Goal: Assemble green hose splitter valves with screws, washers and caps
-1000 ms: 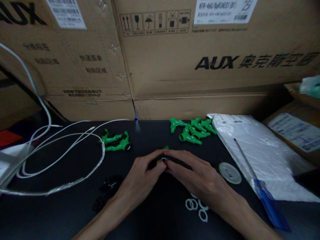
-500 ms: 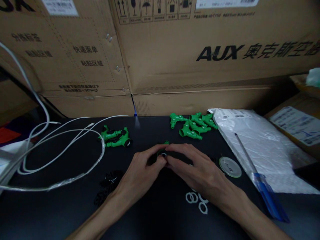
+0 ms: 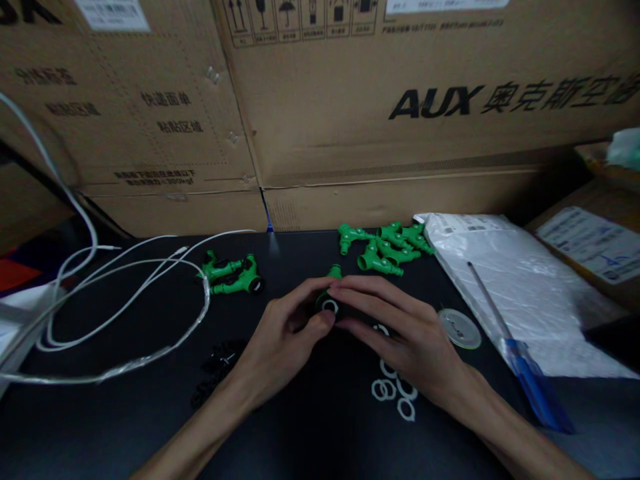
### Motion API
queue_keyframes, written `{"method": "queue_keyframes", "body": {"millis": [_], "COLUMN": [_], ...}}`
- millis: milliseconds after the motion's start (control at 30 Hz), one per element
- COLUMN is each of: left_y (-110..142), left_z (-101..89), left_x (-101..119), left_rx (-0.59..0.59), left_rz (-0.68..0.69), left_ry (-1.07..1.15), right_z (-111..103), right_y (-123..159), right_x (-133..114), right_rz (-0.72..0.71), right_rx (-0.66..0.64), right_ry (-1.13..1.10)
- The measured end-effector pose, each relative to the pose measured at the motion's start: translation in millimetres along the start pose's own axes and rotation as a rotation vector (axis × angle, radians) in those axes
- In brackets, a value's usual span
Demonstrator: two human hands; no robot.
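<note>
My left hand and my right hand meet at mid-table around a green plastic hose fitting. Its end facing me has a black collar with a white ring washer in it. My left thumb presses at the lower edge of this end, and the left fingers wrap its side. The right fingertips close on the fitting from the right; most of its body is hidden. Several loose white ring washers lie below my right hand. Small black parts, too dark to make out, lie beside my left wrist.
Green fittings with black collars lie back left, beside looped white cables. More green fittings are piled back right. A round disc, a blue-handled screwdriver and a white padded mailer lie right. Cardboard boxes wall the back.
The fitting has tipped so the white washer and green upper end show more. My right hand has shifted slightly, its fingers straighter, uncovering more loose washers. The view has moved a little.
</note>
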State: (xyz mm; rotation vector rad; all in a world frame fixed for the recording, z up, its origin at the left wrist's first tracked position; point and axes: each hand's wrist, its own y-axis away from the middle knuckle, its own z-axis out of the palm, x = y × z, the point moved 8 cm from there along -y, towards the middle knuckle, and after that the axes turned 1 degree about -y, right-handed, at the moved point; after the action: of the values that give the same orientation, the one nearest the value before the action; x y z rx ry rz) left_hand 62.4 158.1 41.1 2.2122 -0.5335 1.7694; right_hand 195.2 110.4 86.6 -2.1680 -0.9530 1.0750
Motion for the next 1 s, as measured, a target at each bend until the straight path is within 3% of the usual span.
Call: {"method": "queue_keyframes", "body": {"millis": [233,733,1000], "left_y": [-2.2,0.2,2.0], "left_z": [-1.5,-1.4,-0.3], "left_x": [-3.6,0.7,0.8], "left_rx": [0.015,-0.005,-0.008], "left_rz": [-0.005,-0.030,-0.007], "left_ry": [0.102,0.057,0.091], "right_z": [0.5,1.4,4.6], "right_y": [1.0,0.7,4.2], "right_x": [0.5,0.1,-3.7], "right_rz": [-0.012,-0.011,-0.090], "right_rx": [-0.014,-0.042,-0.041], "right_ry": [-0.021,-0.014,0.081]}}
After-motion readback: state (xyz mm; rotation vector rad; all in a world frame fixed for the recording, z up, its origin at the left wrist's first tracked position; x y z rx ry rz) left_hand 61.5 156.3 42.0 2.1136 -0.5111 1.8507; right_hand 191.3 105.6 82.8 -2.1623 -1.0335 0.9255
